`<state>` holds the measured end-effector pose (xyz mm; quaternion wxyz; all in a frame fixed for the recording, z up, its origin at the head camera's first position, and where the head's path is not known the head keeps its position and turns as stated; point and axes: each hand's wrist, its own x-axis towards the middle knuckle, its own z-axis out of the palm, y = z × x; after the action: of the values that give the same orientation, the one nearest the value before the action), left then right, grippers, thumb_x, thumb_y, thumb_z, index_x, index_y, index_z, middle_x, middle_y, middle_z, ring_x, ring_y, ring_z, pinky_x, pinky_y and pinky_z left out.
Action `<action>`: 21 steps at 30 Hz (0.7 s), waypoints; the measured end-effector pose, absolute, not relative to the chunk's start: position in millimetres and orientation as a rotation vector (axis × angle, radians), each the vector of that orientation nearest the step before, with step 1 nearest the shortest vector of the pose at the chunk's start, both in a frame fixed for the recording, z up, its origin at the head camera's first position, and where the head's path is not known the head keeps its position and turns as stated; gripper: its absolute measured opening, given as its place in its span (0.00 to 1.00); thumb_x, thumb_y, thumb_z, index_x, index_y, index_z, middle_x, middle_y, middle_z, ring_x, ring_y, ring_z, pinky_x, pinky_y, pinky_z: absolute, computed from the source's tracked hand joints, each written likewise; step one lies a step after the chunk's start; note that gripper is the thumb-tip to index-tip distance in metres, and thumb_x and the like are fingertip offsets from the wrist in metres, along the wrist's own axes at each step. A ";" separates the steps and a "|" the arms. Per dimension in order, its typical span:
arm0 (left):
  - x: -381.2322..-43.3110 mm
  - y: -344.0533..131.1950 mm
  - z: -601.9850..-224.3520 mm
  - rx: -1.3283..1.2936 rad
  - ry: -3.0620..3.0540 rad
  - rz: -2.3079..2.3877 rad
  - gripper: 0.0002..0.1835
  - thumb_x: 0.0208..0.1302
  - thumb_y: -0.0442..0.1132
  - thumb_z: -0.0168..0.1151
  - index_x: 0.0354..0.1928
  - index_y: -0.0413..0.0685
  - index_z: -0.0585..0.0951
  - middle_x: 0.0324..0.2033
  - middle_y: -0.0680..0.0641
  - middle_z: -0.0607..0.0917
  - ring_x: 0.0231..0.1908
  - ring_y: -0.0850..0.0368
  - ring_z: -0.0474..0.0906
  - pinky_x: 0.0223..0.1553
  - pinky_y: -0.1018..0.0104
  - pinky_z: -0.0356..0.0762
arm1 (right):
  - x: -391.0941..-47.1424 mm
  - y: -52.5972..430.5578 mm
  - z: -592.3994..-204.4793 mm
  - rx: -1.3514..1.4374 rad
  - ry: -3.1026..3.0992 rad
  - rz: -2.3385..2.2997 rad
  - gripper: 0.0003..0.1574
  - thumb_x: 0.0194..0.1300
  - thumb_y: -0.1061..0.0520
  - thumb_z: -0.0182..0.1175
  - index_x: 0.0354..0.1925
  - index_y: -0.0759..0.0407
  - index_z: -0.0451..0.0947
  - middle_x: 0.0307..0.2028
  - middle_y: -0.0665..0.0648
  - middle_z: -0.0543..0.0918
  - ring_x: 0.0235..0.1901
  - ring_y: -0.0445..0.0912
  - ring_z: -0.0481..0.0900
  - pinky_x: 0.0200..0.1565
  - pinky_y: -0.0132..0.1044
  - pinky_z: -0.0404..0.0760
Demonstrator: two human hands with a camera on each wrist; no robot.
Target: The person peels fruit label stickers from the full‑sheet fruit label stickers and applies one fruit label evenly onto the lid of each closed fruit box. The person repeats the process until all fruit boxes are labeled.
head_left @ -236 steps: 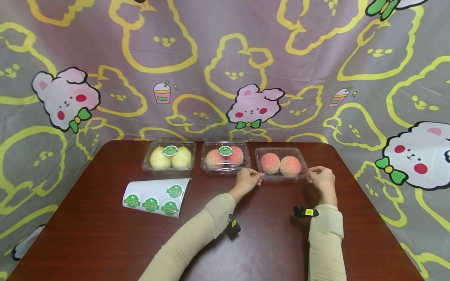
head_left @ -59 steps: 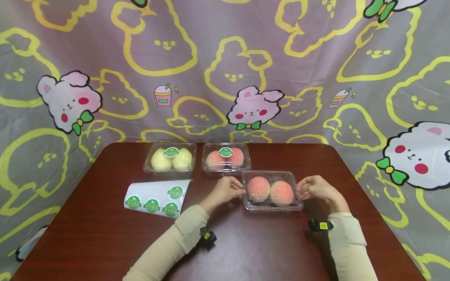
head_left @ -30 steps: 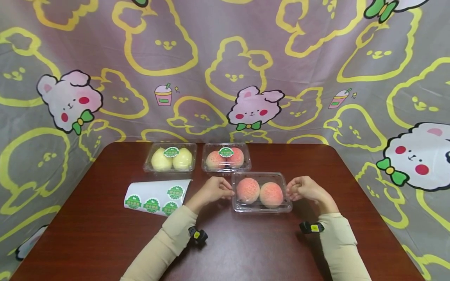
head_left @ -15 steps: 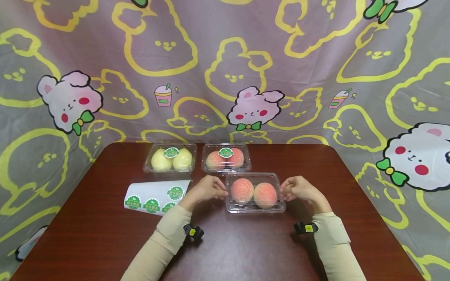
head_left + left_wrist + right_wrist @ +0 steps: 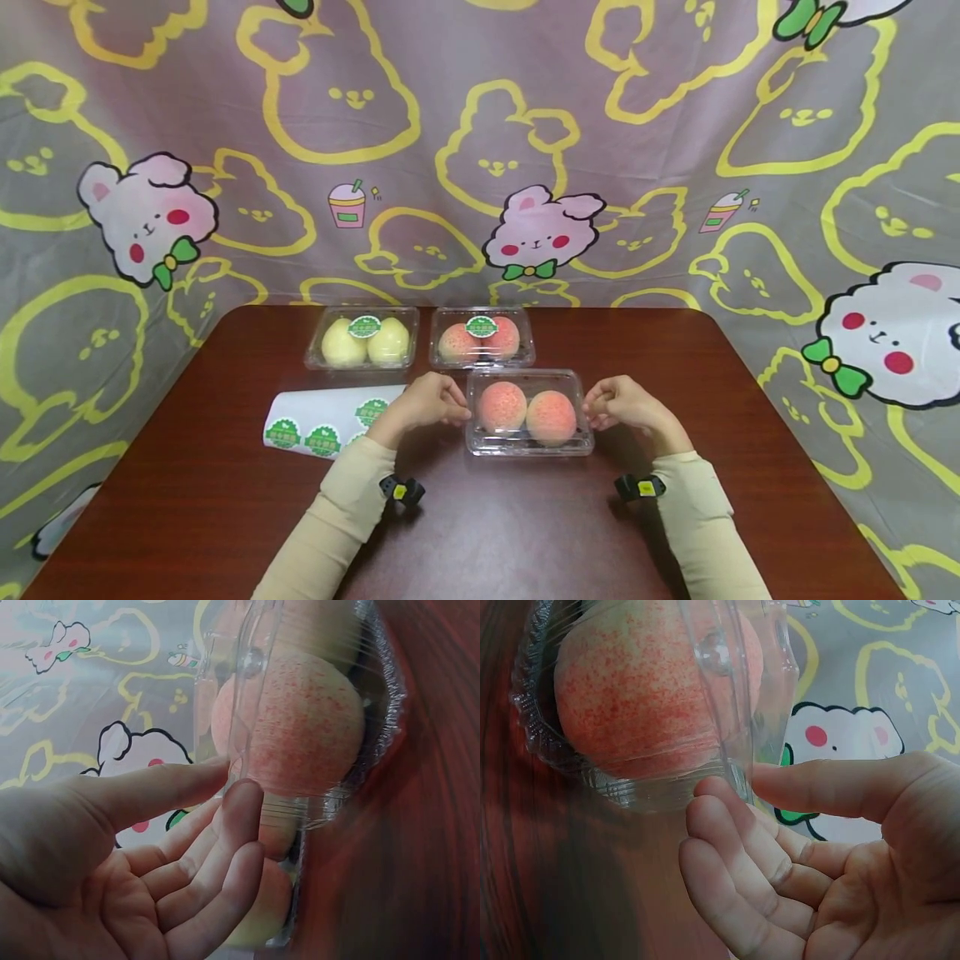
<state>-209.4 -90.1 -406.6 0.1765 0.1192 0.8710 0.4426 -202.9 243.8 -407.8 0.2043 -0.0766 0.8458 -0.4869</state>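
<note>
A clear plastic fruit box [image 5: 529,451] with two peaches [image 5: 502,408] inside stands mid-table, its lid down and bearing no sticker. At its left end my left hand [image 5: 431,407] pinches the rim between thumb and index finger; the left wrist view shows this hand [image 5: 142,877] with the other fingers loosely bent below. My right hand [image 5: 626,408] pinches the opposite end. In the right wrist view, thumb and fingertips of that hand [image 5: 817,877] meet on the rim [image 5: 739,742]. Whether the box touches the table cannot be told.
Behind stand two more clear boxes, one with yellow pears [image 5: 344,343], one with peaches [image 5: 460,342], each with a round green sticker [image 5: 482,327] on the lid. A white sheet of green stickers [image 5: 322,404] lies at left, partly behind my left hand. A patterned curtain [image 5: 420,183] surrounds the table [image 5: 187,467].
The box of peaches has come from the back right towards me, then steadily leftward, with both hands at its ends. My left hand and wrist now cover part of the sticker sheet.
</note>
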 end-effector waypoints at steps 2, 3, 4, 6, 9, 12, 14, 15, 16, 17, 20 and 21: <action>-208.7 -92.4 -405.5 0.335 2.467 1.245 0.08 0.54 0.34 0.70 0.32 0.37 0.81 0.23 0.41 0.88 0.24 0.57 0.83 0.27 0.70 0.78 | -203.0 241.1 -407.6 -0.223 2.364 -1.353 0.10 0.62 0.68 0.54 0.39 0.78 0.75 0.26 0.54 0.83 0.26 0.42 0.82 0.35 0.42 0.87; -208.4 -93.4 -404.8 0.335 2.469 1.242 0.08 0.54 0.34 0.70 0.31 0.37 0.81 0.23 0.41 0.87 0.24 0.57 0.83 0.27 0.70 0.77 | -203.1 239.7 -407.4 -0.226 2.369 -1.348 0.10 0.62 0.68 0.54 0.38 0.78 0.75 0.26 0.55 0.83 0.26 0.42 0.81 0.35 0.43 0.86; -208.1 -94.2 -404.2 0.329 2.466 1.243 0.08 0.54 0.34 0.70 0.31 0.37 0.81 0.23 0.41 0.87 0.24 0.57 0.83 0.27 0.70 0.77 | -203.3 238.1 -407.2 -0.224 2.371 -1.349 0.09 0.62 0.69 0.54 0.38 0.77 0.75 0.26 0.55 0.82 0.26 0.42 0.81 0.35 0.44 0.86; -207.2 -96.1 -402.7 0.321 2.471 1.235 0.08 0.54 0.34 0.70 0.31 0.37 0.81 0.22 0.42 0.87 0.24 0.55 0.83 0.27 0.70 0.77 | -203.6 235.6 -406.7 -0.229 2.372 -1.351 0.09 0.62 0.69 0.54 0.38 0.78 0.75 0.26 0.56 0.82 0.25 0.42 0.81 0.35 0.45 0.86; -205.8 -99.1 -400.5 0.323 2.486 1.212 0.07 0.54 0.34 0.70 0.31 0.37 0.81 0.22 0.42 0.87 0.25 0.52 0.84 0.27 0.68 0.78 | -203.9 232.3 -406.4 -0.236 2.368 -1.355 0.09 0.62 0.69 0.54 0.38 0.78 0.75 0.26 0.56 0.82 0.25 0.42 0.81 0.35 0.45 0.86; -204.9 -102.4 -399.7 0.321 2.489 1.202 0.07 0.54 0.34 0.70 0.31 0.37 0.81 0.22 0.42 0.87 0.25 0.52 0.84 0.29 0.66 0.79 | -204.4 228.8 -406.9 -0.225 2.353 -1.365 0.09 0.61 0.70 0.53 0.38 0.78 0.75 0.25 0.56 0.82 0.25 0.42 0.81 0.35 0.44 0.86; -204.6 -105.0 -399.7 0.326 2.496 1.195 0.07 0.54 0.34 0.70 0.31 0.37 0.81 0.23 0.42 0.87 0.25 0.54 0.84 0.30 0.64 0.81 | -204.4 226.6 -406.9 -0.241 2.353 -1.359 0.09 0.62 0.69 0.53 0.38 0.78 0.75 0.26 0.57 0.83 0.26 0.42 0.82 0.35 0.43 0.86; -204.6 -106.3 -400.0 0.322 2.496 1.198 0.07 0.54 0.34 0.69 0.31 0.37 0.81 0.23 0.42 0.87 0.25 0.55 0.84 0.31 0.63 0.81 | -204.8 225.1 -407.3 -0.233 2.351 -1.362 0.09 0.62 0.69 0.54 0.38 0.77 0.75 0.26 0.57 0.83 0.26 0.42 0.81 0.35 0.43 0.86; -204.5 -107.5 -400.1 0.318 2.496 1.202 0.07 0.54 0.33 0.69 0.31 0.37 0.81 0.23 0.42 0.87 0.25 0.56 0.84 0.31 0.62 0.82 | -205.1 223.9 -407.3 -0.238 2.351 -1.364 0.09 0.62 0.69 0.54 0.37 0.77 0.75 0.26 0.57 0.83 0.26 0.42 0.82 0.35 0.43 0.86; -204.5 -108.7 -399.9 0.313 2.497 1.201 0.07 0.54 0.33 0.69 0.31 0.37 0.81 0.23 0.42 0.87 0.24 0.56 0.84 0.32 0.62 0.82 | -205.5 222.8 -407.4 -0.243 2.351 -1.365 0.09 0.62 0.69 0.54 0.37 0.77 0.75 0.26 0.58 0.83 0.26 0.43 0.82 0.35 0.43 0.86; -204.3 -112.3 -399.5 0.304 2.503 1.193 0.07 0.54 0.34 0.69 0.31 0.37 0.81 0.22 0.42 0.87 0.24 0.57 0.83 0.31 0.62 0.82 | -206.7 219.2 -408.2 -0.249 2.353 -1.370 0.09 0.61 0.69 0.54 0.37 0.77 0.75 0.26 0.57 0.83 0.26 0.43 0.82 0.34 0.41 0.86; -204.3 -113.5 -399.2 0.299 2.500 1.192 0.07 0.54 0.34 0.69 0.31 0.37 0.81 0.22 0.42 0.87 0.24 0.56 0.83 0.31 0.63 0.81 | -207.0 217.9 -408.3 -0.247 2.352 -1.371 0.09 0.61 0.68 0.55 0.37 0.77 0.75 0.26 0.56 0.83 0.26 0.43 0.81 0.33 0.40 0.86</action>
<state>-204.3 -113.5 -399.2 0.1770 0.1056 0.8833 0.4211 -207.0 217.9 -408.3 0.2024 -0.0883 0.8426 -0.4913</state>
